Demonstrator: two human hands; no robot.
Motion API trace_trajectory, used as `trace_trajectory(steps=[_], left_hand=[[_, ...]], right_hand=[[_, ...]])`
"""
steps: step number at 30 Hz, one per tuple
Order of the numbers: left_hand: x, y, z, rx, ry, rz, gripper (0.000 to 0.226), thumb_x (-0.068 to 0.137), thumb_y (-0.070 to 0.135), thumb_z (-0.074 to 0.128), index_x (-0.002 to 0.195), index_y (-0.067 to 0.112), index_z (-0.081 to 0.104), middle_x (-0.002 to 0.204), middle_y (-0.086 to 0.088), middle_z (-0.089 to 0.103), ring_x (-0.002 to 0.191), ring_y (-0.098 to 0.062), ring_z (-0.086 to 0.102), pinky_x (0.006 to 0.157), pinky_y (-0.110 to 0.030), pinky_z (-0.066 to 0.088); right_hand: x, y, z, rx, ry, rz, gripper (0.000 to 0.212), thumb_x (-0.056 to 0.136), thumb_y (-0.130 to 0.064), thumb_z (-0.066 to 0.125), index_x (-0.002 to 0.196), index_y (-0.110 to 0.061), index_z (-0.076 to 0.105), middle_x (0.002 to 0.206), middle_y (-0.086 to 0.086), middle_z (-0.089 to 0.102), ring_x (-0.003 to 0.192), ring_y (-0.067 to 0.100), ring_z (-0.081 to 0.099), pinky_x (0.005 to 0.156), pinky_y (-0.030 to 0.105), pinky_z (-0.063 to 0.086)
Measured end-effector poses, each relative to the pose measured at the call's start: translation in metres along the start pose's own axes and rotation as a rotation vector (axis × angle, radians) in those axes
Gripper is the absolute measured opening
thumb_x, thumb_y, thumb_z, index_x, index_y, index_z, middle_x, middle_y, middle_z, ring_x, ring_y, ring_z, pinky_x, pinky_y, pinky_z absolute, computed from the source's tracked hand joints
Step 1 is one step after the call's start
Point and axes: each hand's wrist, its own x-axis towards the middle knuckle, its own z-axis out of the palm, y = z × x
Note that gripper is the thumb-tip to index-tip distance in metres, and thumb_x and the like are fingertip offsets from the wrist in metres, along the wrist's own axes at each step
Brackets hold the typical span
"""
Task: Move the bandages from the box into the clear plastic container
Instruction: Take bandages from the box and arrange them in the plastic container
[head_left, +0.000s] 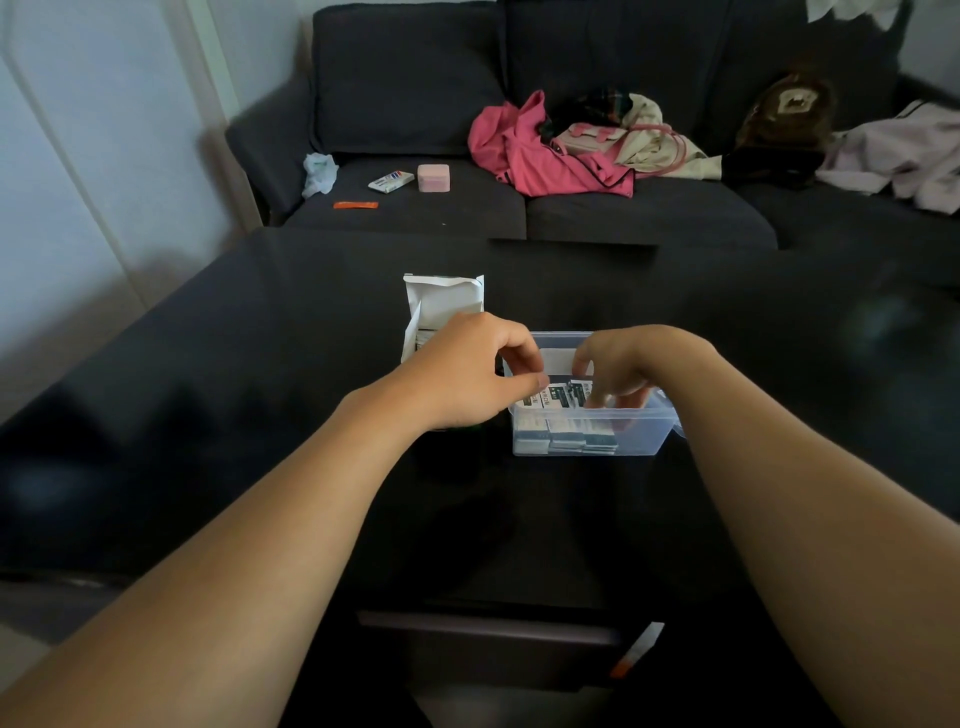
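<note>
Head view: the clear plastic container (592, 431) sits on the dark table (208, 415) with wrapped bandages (558, 397) stacked inside it, and the opened white box (441, 301) stands just beside it at its far left, flaps raised. The left hand (467, 371) reaches over the container's left rim with thumb and forefinger pinching a bandage, while the right hand (618, 371) dips into the container with its fingers curled down onto the stack; whether it grips one cannot be told. Behind the table, a dark sofa (415, 93) carries pink clothing (540, 150) and a small pink case (434, 177).
</note>
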Motion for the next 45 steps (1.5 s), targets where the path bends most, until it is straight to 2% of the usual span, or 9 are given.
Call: trace_trajectory(steps=[7,12,16,20,24,27,32,36,45], left_hand=[[0.001,-0.001,0.0,0.009,0.005,0.007,0.011,0.093,0.023,0.072,0.101,0.016,0.074,0.096,0.006,0.072,0.052,0.015,0.055,0.049,-0.004,0.038],[0.002,-0.003,0.0,0.018,0.016,0.017,0.011,0.093,0.023,0.073,0.101,0.016,0.074,0.095,0.006,0.072,0.054,0.015,0.056,0.051,-0.004,0.038],[0.001,-0.005,-0.007,0.017,0.086,0.039,0.008,0.093,0.022,0.073,0.099,0.018,0.075,0.094,0.008,0.073,0.056,0.014,0.058,0.054,-0.004,0.04],[0.001,-0.014,-0.028,0.022,0.44,0.055,0.005,0.088,0.023,0.074,0.084,0.024,0.076,0.076,0.012,0.071,0.067,0.006,0.063,0.061,-0.009,0.044],[-0.002,-0.032,-0.055,-0.083,0.696,-0.206,0.002,0.078,0.023,0.072,0.079,0.023,0.07,0.065,0.008,0.065,0.058,0.0,0.056,0.058,-0.019,0.042],[-0.005,-0.049,-0.064,-0.155,0.502,-0.432,0.015,0.078,0.031,0.065,0.091,0.024,0.065,0.086,0.001,0.067,0.079,-0.019,0.063,0.058,-0.029,0.043],[-0.009,-0.053,-0.054,-0.114,0.117,-0.512,0.035,0.088,0.033,0.063,0.121,0.024,0.056,0.106,0.0,0.067,0.087,-0.021,0.069,0.055,-0.032,0.05],[-0.007,-0.053,-0.049,-0.061,0.144,-0.473,0.031,0.096,0.027,0.058,0.125,0.017,0.058,0.098,-0.002,0.071,0.074,-0.019,0.073,0.05,-0.027,0.054],[-0.007,-0.053,-0.05,-0.064,0.19,-0.455,0.022,0.095,0.02,0.052,0.115,0.017,0.061,0.096,-0.001,0.07,0.067,-0.016,0.072,0.051,-0.028,0.056]], right_hand=[[-0.003,-0.005,-0.001,0.094,-0.065,0.043,0.058,0.093,-0.022,0.069,0.145,-0.015,0.045,0.142,0.019,0.049,0.075,0.033,0.077,0.081,0.045,0.063],[-0.006,-0.01,0.0,0.049,-0.05,0.048,0.058,0.094,-0.032,0.067,0.145,-0.016,0.046,0.139,0.016,0.051,0.093,0.033,0.073,0.084,0.045,0.062],[-0.013,-0.012,-0.004,0.086,-0.036,0.05,0.055,0.096,-0.03,0.064,0.146,-0.016,0.045,0.146,0.018,0.046,0.085,0.033,0.074,0.077,0.043,0.063],[-0.029,-0.01,-0.022,0.072,0.14,-0.105,0.04,0.098,-0.029,0.061,0.134,-0.015,0.057,0.134,0.013,0.06,0.085,0.026,0.072,0.07,0.036,0.061],[-0.05,-0.047,-0.023,0.205,0.643,-0.546,0.01,0.088,-0.022,0.075,0.095,-0.016,0.077,0.09,-0.003,0.075,0.074,0.002,0.068,0.079,0.023,0.057],[-0.056,-0.088,-0.006,0.199,0.633,-0.719,0.004,0.082,-0.018,0.08,0.086,-0.018,0.08,0.08,-0.007,0.074,0.065,-0.005,0.063,0.065,0.008,0.048],[-0.034,-0.11,0.011,-0.108,0.658,-0.522,0.014,0.083,-0.023,0.074,0.097,-0.026,0.076,0.102,0.005,0.066,0.085,0.029,0.065,0.074,0.036,0.054],[-0.03,-0.112,0.015,-0.184,0.685,-0.483,0.02,0.084,-0.024,0.076,0.104,-0.022,0.073,0.107,0.007,0.063,0.09,0.032,0.065,0.076,0.037,0.053],[-0.022,-0.112,0.022,-0.056,0.672,-0.496,0.015,0.082,-0.013,0.075,0.087,-0.027,0.076,0.097,0.002,0.069,0.084,0.026,0.066,0.074,0.035,0.055]])
